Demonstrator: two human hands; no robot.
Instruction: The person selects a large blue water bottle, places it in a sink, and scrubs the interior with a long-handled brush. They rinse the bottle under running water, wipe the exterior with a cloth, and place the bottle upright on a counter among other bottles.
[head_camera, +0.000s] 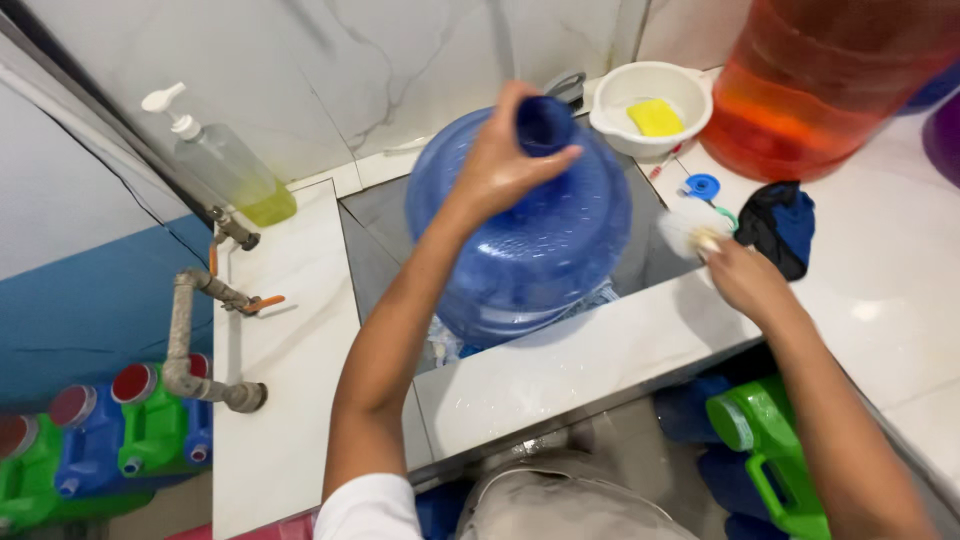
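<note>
The lower part of the blue jug (525, 250) is hidden inside the sunken basin (375, 235), and what lies beneath it cannot be made out. The orange jug (820, 80) at far right is cut off by the frame. The object in the right hand (745, 280) is blurred; it appears to be a pale sponge (690, 235), gripped in closed fingers at the basin's right edge. A white tiled counter (590, 360) surrounds the basin, backed by a marble wall. A soap dispenser (225, 160) stands far left, a white bowl (652, 105) with a yellow sponge (655, 118) far right, a dark cloth (780, 225) beside it. The jug's neck is clasped by the left hand (505, 160), fingers wrapped around it.
</note>
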